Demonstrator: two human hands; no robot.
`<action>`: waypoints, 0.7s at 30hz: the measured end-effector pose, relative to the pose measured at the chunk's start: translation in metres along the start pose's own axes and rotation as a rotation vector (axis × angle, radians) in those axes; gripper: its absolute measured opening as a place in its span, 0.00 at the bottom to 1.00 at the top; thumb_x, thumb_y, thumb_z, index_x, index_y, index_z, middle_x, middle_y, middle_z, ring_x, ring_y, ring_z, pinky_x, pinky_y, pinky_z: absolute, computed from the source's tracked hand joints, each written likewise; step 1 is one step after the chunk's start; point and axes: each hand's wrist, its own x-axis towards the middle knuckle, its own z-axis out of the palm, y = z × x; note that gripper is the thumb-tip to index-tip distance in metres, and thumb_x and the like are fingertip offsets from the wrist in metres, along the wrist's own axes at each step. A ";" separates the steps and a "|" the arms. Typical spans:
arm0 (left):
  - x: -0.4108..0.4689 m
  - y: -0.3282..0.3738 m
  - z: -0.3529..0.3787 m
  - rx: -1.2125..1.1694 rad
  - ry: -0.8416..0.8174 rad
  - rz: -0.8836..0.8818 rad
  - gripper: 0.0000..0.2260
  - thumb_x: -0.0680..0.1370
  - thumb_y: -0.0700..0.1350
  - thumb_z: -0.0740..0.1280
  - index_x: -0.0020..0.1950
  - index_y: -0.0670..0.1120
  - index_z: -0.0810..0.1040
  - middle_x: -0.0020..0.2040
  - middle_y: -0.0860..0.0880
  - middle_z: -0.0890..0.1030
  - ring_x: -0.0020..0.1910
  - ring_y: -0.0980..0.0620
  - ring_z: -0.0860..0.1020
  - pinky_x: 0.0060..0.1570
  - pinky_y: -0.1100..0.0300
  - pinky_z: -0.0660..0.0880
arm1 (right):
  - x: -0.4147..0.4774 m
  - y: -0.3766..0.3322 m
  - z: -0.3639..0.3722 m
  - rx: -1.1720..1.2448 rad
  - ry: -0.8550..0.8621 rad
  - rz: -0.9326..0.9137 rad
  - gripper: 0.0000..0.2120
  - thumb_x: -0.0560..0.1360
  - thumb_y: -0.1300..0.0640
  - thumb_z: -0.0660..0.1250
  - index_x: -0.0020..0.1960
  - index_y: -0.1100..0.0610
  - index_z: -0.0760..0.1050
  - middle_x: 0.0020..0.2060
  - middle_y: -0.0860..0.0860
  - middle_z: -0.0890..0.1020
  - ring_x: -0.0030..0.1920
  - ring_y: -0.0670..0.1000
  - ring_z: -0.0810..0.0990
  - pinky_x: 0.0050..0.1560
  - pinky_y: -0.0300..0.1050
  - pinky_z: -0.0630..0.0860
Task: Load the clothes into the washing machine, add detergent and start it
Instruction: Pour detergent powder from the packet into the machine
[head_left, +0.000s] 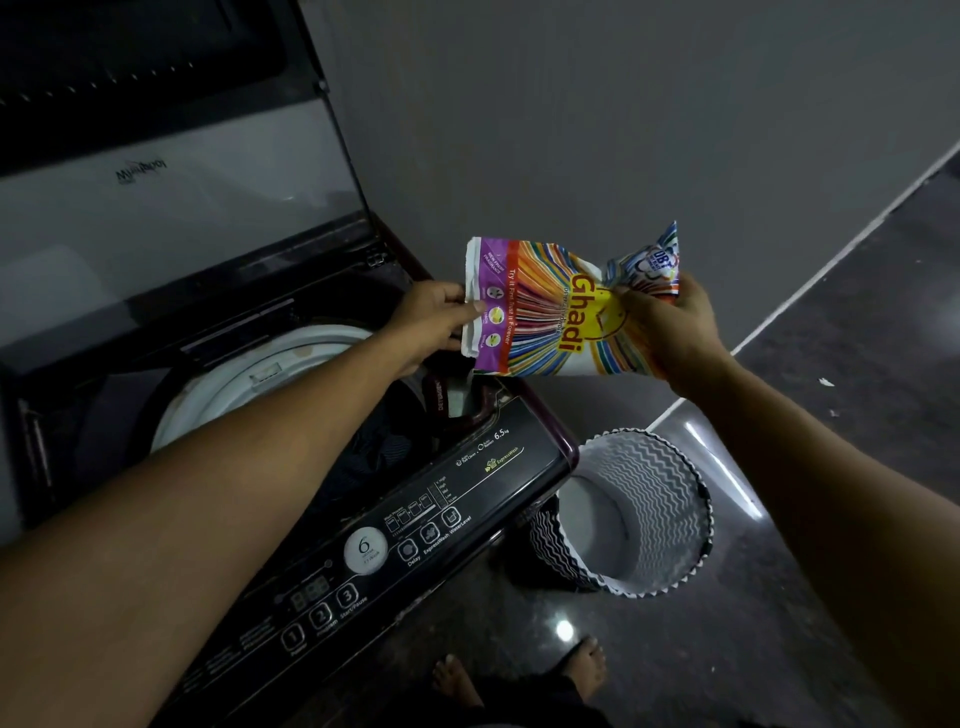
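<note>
The top-loading washing machine stands with its lid raised. Dark clothes lie in the drum. The left hand pinches the white sealed edge of the Ghadi detergent packet, thumb on the front face. The packet is held sideways in the air above the machine's right side, over the detergent compartment. The right hand grips the packet's crumpled opposite end, fingers curled round it. A zigzag-patterned laundry basket stands on the floor just beside the machine.
</note>
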 end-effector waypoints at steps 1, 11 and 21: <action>0.000 0.000 0.001 -0.004 0.001 -0.003 0.12 0.81 0.42 0.69 0.64 0.41 0.79 0.49 0.47 0.86 0.43 0.55 0.86 0.36 0.62 0.81 | 0.000 0.001 0.000 0.007 -0.009 0.003 0.13 0.77 0.63 0.71 0.61 0.59 0.78 0.48 0.50 0.86 0.43 0.47 0.87 0.41 0.40 0.82; -0.003 0.029 0.006 0.051 0.015 0.025 0.10 0.81 0.44 0.69 0.60 0.41 0.80 0.50 0.46 0.87 0.44 0.54 0.86 0.38 0.61 0.82 | -0.002 0.014 -0.008 0.248 -0.015 0.150 0.08 0.79 0.63 0.70 0.58 0.58 0.78 0.46 0.55 0.86 0.41 0.53 0.88 0.38 0.46 0.84; -0.008 0.111 0.020 0.105 0.075 0.056 0.10 0.77 0.44 0.74 0.54 0.40 0.82 0.44 0.44 0.87 0.40 0.50 0.85 0.44 0.55 0.80 | 0.016 0.016 -0.008 0.584 -0.388 0.383 0.24 0.82 0.48 0.64 0.72 0.62 0.72 0.65 0.62 0.80 0.63 0.63 0.81 0.57 0.58 0.82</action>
